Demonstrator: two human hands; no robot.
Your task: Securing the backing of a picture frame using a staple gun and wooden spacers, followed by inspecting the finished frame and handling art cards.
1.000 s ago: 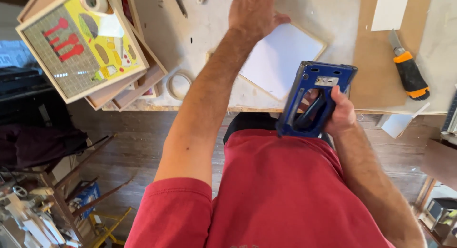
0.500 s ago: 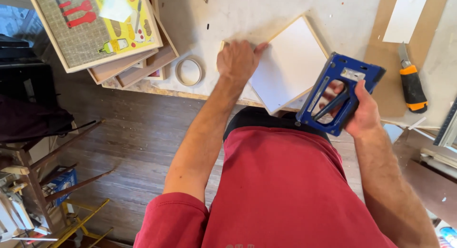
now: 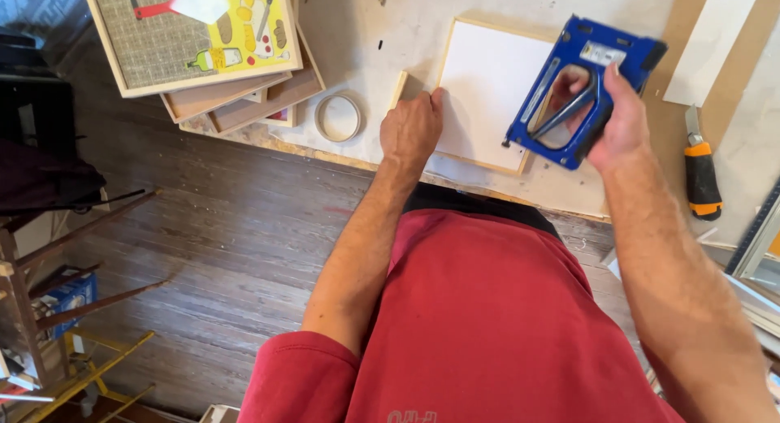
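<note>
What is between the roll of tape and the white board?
In the head view, the left hand and a small wooden strip lie between the tape roll and the white board.

small pale label (image 3: 602,54) on the blue staple gun (image 3: 581,90), possibly a blue box (image 3: 69,297) lower left

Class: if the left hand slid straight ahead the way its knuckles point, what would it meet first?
Probably the white, wood-framed panel, whose left edge the left hand already touches; depth is unclear.
</note>
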